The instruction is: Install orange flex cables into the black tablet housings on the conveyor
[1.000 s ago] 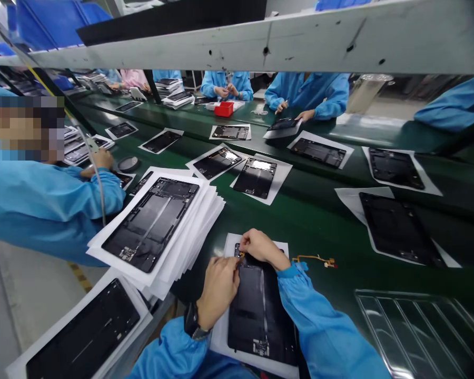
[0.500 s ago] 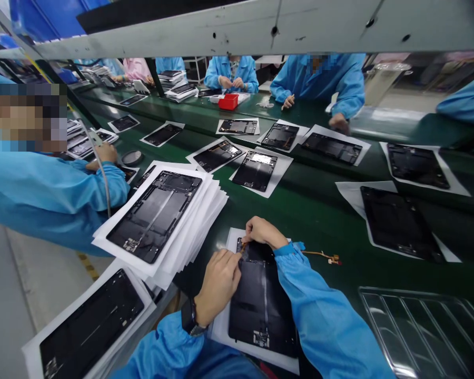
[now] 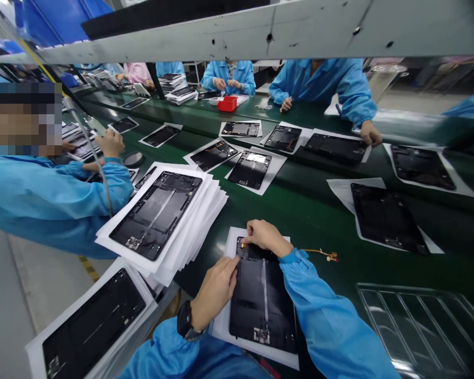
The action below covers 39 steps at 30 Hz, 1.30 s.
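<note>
The green surface (image 3: pixel 312 210) runs the length of the line, carrying black panels on white sheets, with co-workers in blue sleeves along its far and left edges. Near its left edge sits a tall stack of sheets (image 3: pixel 189 221) with a panel on top; a clear ribbed tray (image 3: pixel 426 326) lies at the near right corner.

At the near edge, straight ahead of the person, lies the black panel (image 3: pixel 260 300) being worked on, resting on its own white sheet (image 3: pixel 225 326). The left hand (image 3: pixel 215 292) lies along the panel's left side, fingers curled narrow with the forefinger pressing toward the top left corner. The right hand (image 3: pixel 265 235) arches over the panel's far edge, fingertips pinched close on a small orange part (image 3: pixel 243 245) at that same corner; how firmly it is gripped cannot be told. A loose orange flex cable (image 3: pixel 319 253) lies on the surface just right of the right sleeve, apart from the panel.

To my judgement, seating the little part well calls for the left hand to hold the panel flat and steady so it does not slide on the sheet, while the right fingertips line the part squarely over its place and press straight down, lightly, without bending the thin strip or dragging it sideways.
</note>
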Each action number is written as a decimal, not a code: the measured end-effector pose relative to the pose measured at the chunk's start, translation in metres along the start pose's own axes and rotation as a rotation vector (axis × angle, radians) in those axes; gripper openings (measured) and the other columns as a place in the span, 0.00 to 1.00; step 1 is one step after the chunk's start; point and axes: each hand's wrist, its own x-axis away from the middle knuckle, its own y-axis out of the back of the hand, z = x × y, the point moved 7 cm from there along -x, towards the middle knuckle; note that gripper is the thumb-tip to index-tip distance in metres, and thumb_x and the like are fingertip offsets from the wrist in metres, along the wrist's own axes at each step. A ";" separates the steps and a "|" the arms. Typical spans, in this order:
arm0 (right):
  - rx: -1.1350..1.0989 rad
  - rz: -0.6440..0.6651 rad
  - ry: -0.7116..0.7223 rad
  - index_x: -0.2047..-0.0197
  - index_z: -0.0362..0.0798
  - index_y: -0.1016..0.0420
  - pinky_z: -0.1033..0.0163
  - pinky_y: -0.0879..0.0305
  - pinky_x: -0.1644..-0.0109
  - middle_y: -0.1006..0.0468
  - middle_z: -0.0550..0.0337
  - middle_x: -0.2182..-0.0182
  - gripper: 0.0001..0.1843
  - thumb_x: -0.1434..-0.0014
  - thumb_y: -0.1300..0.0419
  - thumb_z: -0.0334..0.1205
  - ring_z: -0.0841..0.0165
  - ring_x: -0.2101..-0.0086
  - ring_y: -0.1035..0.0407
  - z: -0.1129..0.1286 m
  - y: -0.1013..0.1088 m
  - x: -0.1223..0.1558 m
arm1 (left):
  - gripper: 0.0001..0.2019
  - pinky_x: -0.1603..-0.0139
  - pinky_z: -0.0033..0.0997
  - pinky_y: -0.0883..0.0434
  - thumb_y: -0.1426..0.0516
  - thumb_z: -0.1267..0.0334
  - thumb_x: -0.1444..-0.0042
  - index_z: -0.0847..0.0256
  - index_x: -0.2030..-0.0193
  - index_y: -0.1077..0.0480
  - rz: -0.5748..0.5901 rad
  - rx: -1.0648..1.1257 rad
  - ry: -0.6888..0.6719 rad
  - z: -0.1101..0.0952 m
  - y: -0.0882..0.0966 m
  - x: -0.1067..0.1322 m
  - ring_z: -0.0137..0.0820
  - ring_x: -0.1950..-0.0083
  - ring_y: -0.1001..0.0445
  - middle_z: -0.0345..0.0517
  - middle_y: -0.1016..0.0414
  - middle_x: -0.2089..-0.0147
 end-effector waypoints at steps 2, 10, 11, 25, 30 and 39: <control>0.047 -0.011 0.020 0.66 0.50 0.27 0.65 0.46 0.69 0.22 0.58 0.68 0.18 0.50 0.30 0.54 0.62 0.64 0.27 0.005 0.001 0.005 | 0.20 0.54 0.38 0.27 0.52 0.76 0.36 0.57 0.41 0.35 0.008 0.016 -0.002 0.001 -0.001 0.002 0.36 0.57 0.28 0.47 0.29 0.59; 0.188 -0.037 0.090 0.55 0.46 0.29 0.61 0.41 0.63 0.21 0.47 0.61 0.18 0.42 0.34 0.49 0.54 0.58 0.26 0.027 -0.001 0.021 | 0.10 0.55 0.37 0.27 0.50 0.73 0.35 0.60 0.53 0.30 -0.031 -0.004 -0.036 -0.001 -0.005 0.003 0.36 0.58 0.29 0.47 0.29 0.61; 0.194 -0.043 0.091 0.55 0.46 0.29 0.61 0.41 0.63 0.21 0.47 0.61 0.18 0.41 0.35 0.49 0.54 0.58 0.26 0.027 -0.001 0.022 | 0.09 0.55 0.37 0.28 0.50 0.72 0.35 0.61 0.54 0.30 -0.050 -0.001 -0.041 -0.002 -0.004 0.003 0.36 0.58 0.29 0.47 0.29 0.61; 0.153 -0.073 0.075 0.54 0.50 0.32 0.62 0.43 0.65 0.20 0.53 0.60 0.20 0.41 0.36 0.54 0.57 0.60 0.25 0.007 -0.004 0.022 | 0.12 0.54 0.33 0.26 0.49 0.75 0.35 0.62 0.49 0.30 -0.146 0.185 -0.224 0.005 -0.016 0.012 0.32 0.54 0.27 0.50 0.26 0.56; 0.140 -0.090 0.069 0.54 0.50 0.33 0.62 0.44 0.66 0.20 0.55 0.61 0.20 0.41 0.36 0.55 0.57 0.60 0.25 0.006 -0.005 0.023 | 0.15 0.57 0.32 0.25 0.49 0.78 0.36 0.62 0.46 0.30 -0.176 0.169 -0.289 0.009 -0.016 0.012 0.31 0.56 0.26 0.51 0.26 0.56; 0.137 -0.075 0.074 0.55 0.50 0.33 0.62 0.48 0.69 0.20 0.56 0.63 0.19 0.42 0.34 0.51 0.57 0.62 0.25 0.006 -0.002 0.024 | 0.13 0.43 0.44 0.26 0.46 0.78 0.39 0.62 0.50 0.30 -0.130 0.147 -0.365 0.003 -0.018 0.007 0.38 0.42 0.30 0.50 0.25 0.46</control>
